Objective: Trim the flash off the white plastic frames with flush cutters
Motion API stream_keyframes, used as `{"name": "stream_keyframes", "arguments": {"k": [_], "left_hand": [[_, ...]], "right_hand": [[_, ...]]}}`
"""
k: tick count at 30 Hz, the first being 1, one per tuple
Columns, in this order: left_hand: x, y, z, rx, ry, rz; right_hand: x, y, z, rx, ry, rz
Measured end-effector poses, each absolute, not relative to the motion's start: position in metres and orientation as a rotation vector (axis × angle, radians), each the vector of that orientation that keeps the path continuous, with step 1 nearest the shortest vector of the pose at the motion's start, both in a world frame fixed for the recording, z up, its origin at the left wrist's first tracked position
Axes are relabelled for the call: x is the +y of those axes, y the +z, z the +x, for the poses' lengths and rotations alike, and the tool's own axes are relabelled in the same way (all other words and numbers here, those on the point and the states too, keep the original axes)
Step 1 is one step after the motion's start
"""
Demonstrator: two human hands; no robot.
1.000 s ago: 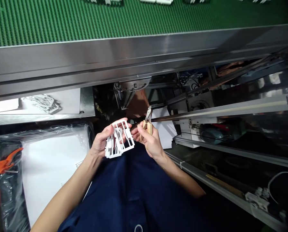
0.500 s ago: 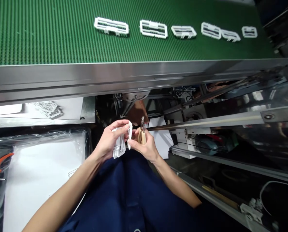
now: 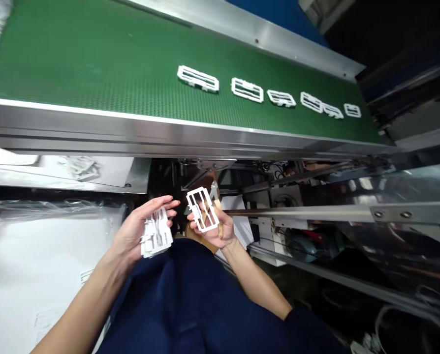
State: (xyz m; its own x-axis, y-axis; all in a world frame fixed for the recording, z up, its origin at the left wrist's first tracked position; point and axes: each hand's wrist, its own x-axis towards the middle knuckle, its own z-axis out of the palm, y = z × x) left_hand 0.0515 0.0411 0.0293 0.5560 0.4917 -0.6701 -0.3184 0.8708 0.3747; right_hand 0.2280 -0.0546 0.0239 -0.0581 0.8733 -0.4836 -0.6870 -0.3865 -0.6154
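Observation:
My left hand (image 3: 133,231) cradles a stack of white plastic frames (image 3: 157,233) in its palm, with the fingers partly extended past the stack. In my right hand (image 3: 223,231) are a single white plastic frame (image 3: 203,209), its slotted face turned up, and a pair of pliers or nippers (image 3: 217,199) with tan handles. The tool lies behind the frame, its metal jaws pointing up, and the frame and fingers hide part of its handles. A small gap separates the single frame from the stack.
Beyond my hands runs a green conveyor belt (image 3: 105,73) with a metal side rail (image 3: 139,132). Several white frames (image 3: 247,90) lie along it. At left, more white parts (image 3: 80,167) rest on a ledge, above a plastic-lined box (image 3: 57,246). Metal rails (image 3: 316,212) stand at right.
My hands have moved apart. The single frame has left my left fingers and now lies face-up in my right hand with the tool. The view has tilted, showing more of the belt.

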Motion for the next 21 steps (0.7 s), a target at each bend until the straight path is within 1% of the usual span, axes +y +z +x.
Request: {"name": "stream_keyframes", "arguments": {"k": [2,5,7,8,11,14,16,18,19,21], "left_hand": [[0.037,0.026,0.052,0.906,0.626,0.225],[0.032,0.016,0.049,0.961,0.85,0.24],[0.033,0.004,0.04,0.997,0.957,0.25],[0.035,-0.003,0.031,1.036,1.001,0.251],[0.044,-0.023,-0.008,1.177,1.119,0.244],[0.075,-0.04,-0.066,1.359,1.236,0.268],[0.114,-0.05,-0.112,1.511,1.292,0.341],[0.168,-0.056,-0.154,1.68,1.299,0.469],[0.198,-0.058,-0.172,1.769,1.277,0.553],[0.262,-0.06,-0.196,1.914,1.193,0.749]], "right_hand": [[-0.043,0.029,0.211,-0.46,1.624,-1.221],[-0.024,0.033,0.174,-0.987,1.283,-1.672],[-0.01,0.03,0.147,-1.304,1.122,-1.819],[-0.002,0.028,0.134,-1.418,1.12,-1.83],[0.023,0.016,0.102,-1.674,1.288,-1.713],[0.057,-0.007,0.083,-1.812,1.366,-1.63],[0.087,-0.027,0.079,-1.781,1.277,-1.679],[0.12,-0.047,0.078,-1.742,1.089,-1.7],[0.138,-0.056,0.078,-1.766,1.008,-1.657],[0.172,-0.07,0.079,-1.9,0.952,-1.484]]}}
